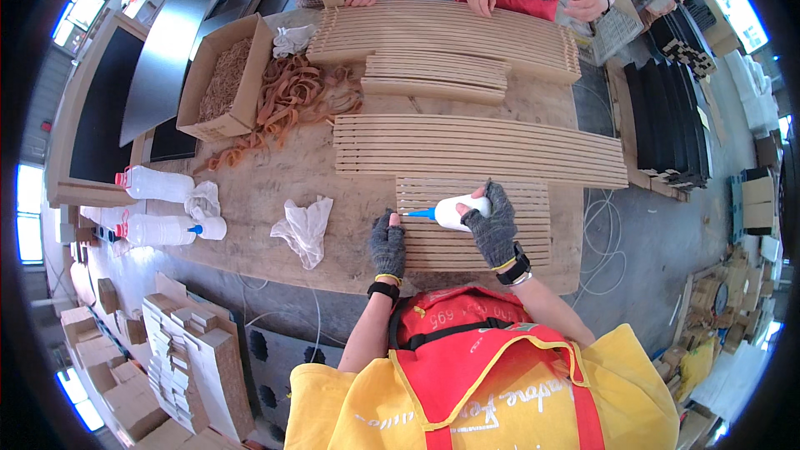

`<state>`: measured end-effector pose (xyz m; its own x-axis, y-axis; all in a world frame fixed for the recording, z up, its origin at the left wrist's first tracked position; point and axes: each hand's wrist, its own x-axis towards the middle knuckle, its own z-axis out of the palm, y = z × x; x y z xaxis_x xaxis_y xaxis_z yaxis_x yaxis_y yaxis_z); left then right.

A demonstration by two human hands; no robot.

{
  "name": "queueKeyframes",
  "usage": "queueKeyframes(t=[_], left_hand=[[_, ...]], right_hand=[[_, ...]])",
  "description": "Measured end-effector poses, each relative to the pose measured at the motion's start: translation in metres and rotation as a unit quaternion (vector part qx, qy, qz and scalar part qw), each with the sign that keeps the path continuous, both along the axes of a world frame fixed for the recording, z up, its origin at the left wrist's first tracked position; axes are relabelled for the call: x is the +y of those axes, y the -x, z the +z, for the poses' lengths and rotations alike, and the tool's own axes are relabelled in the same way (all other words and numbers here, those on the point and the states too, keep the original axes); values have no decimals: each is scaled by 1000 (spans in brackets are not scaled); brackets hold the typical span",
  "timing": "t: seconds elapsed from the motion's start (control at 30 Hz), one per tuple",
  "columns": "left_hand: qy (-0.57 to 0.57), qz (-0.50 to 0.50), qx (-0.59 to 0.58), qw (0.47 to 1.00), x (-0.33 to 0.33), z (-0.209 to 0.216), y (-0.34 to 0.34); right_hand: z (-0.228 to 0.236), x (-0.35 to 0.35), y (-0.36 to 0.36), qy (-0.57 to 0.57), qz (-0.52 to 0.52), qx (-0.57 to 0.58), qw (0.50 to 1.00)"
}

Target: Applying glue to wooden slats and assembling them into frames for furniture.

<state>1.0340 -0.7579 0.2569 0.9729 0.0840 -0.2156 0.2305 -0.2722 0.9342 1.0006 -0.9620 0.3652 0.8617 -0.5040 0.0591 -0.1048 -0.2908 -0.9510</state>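
Head: btl [455,213] in R hand [497,227]

A broad, brown wooden surface [250,242] is spreading above a smooth, grey floor [646,254]. Bright, white rectangular windows [30,212] are glowing along the dim grey wall [36,148] at left, and another bright, slanted window [742,15] is shining at upper right. Brown cardboard boxes [125,383] are crowding the lower left.

Bright; side windows [741,17] blown white; edges fisheye-bent
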Motion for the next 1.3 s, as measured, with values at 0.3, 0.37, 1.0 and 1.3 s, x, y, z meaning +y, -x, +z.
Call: queueKeyframes(t=[0.3, 0.37, 1.0, 1.3], left_hand=[[-22, -26, 4, 999, 1, 4, -1], [-26, -21, -8, 999, 0, 2, -1], [4, -19, -36, 999, -4, 10, -2], [3, -12, -24, 1000, -2, 4, -2]], right_hand=[[29, 27, 1, 185, 36, -16, 982], [32, 33, 2, 273, 53, -54, 959], [33, -29, 24, 262, -10, 27, 965], [42, -60, 50, 232, -72, 49, 969]])
